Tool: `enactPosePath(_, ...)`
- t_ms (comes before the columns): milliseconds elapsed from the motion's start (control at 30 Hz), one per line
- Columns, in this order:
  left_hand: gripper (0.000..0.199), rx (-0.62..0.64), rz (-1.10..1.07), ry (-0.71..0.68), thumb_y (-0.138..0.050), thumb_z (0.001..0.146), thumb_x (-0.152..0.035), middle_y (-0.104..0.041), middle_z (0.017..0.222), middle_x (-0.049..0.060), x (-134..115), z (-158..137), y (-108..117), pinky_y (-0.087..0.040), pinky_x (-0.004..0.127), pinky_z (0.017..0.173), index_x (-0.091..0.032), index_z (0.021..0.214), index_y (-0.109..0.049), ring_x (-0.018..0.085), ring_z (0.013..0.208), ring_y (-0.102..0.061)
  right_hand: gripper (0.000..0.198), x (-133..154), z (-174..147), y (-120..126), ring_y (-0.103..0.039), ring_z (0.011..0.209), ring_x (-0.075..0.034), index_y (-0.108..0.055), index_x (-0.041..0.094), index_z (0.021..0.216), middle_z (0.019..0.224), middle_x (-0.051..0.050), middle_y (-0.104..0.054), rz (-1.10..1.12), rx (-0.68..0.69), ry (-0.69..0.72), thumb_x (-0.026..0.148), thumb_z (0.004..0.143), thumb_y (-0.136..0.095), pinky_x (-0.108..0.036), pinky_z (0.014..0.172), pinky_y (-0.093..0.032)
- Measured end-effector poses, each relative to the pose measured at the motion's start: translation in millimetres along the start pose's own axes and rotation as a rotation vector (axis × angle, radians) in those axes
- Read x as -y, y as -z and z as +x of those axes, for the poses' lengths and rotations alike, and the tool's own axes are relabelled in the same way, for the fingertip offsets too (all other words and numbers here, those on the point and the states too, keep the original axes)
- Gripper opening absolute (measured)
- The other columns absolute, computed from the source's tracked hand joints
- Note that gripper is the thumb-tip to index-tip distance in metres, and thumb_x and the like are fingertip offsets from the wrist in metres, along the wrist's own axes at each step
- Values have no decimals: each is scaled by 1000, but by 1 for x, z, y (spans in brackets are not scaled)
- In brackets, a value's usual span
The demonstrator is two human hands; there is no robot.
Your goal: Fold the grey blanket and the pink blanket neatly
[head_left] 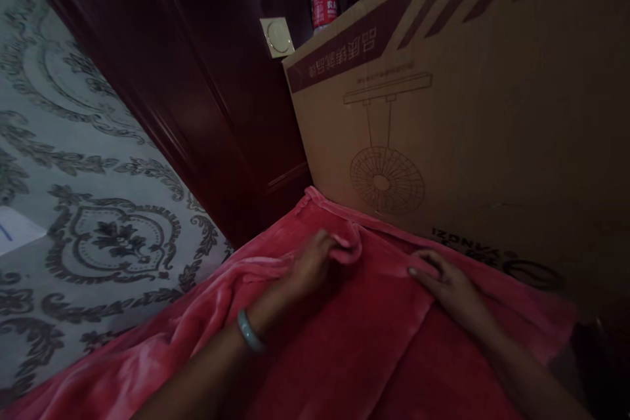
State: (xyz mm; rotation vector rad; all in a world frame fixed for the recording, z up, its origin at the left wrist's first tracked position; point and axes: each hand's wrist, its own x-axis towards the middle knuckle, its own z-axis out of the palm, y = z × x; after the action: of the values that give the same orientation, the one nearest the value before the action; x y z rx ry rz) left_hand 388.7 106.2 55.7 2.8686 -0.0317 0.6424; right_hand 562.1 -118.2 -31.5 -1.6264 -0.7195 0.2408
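A red plush blanket (315,341) spreads across the lower part of the view, rumpled at the left and flatter in the middle. My left hand (315,262), with a pale green bangle (251,331) on its wrist, is closed on a turned-up fold of the blanket. To the right, my right hand (445,285) pinches another bit of the same blanket between thumb and fingers. Between the two hands the cloth lies fairly smooth, with a seam or fold line running down toward the bottom.
A large cardboard box (472,131) printed with a fan drawing stands behind the blanket at the right. A plastic bottle (323,0) with a red and white label is at its top edge. Dark red wood panelling (236,92) and patterned wallpaper (113,236) rise at the left.
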Motion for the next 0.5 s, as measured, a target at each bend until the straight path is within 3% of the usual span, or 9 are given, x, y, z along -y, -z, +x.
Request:
enactPosePath(67,21,-178,7,96,-42,93,-15,-60,104,7,20,19,16,-50,37,89,-21,103,-60,20,96,-58,39,0,0,0,-61,81,-24,-62,23,80,84,-4,-65,-14,-40,6,61,70,-63,-33,73,-51)
enactPosePath(133,13,-253,122,264,-49,90,-17,-57,105,8,43,42,36,-51,38,88,-20,100,-57,21,95,-58,38,-1,0,-1,-56,73,-21,-58,22,75,77,-2,-59,-7,-64,7,60,70,-62,-30,66,-48)
enactPosePath(300,14,-149,367,597,-53,93,-24,-54,118,11,90,94,67,-51,37,88,-18,105,-55,23,99,-61,39,-2,-1,1,-54,73,-20,-57,23,78,76,0,-57,7,-99,-44,62,70,-59,-30,67,-47)
enactPosePath(400,20,-91,423,697,-52,95,-26,-53,125,13,106,106,61,-51,38,89,-18,112,-55,26,104,-63,41,-3,-2,2,-54,71,-20,-57,23,82,75,0,-57,-13,-80,-77,63,72,-58,-30,65,-46)
enactPosePath(500,25,-35,430,719,-51,96,-27,-51,133,15,119,107,40,-50,38,92,-17,118,-55,28,109,-64,40,-9,-1,2,-53,69,-19,-55,24,80,74,1,-56,-64,-82,-49,63,74,-56,-29,62,-45)
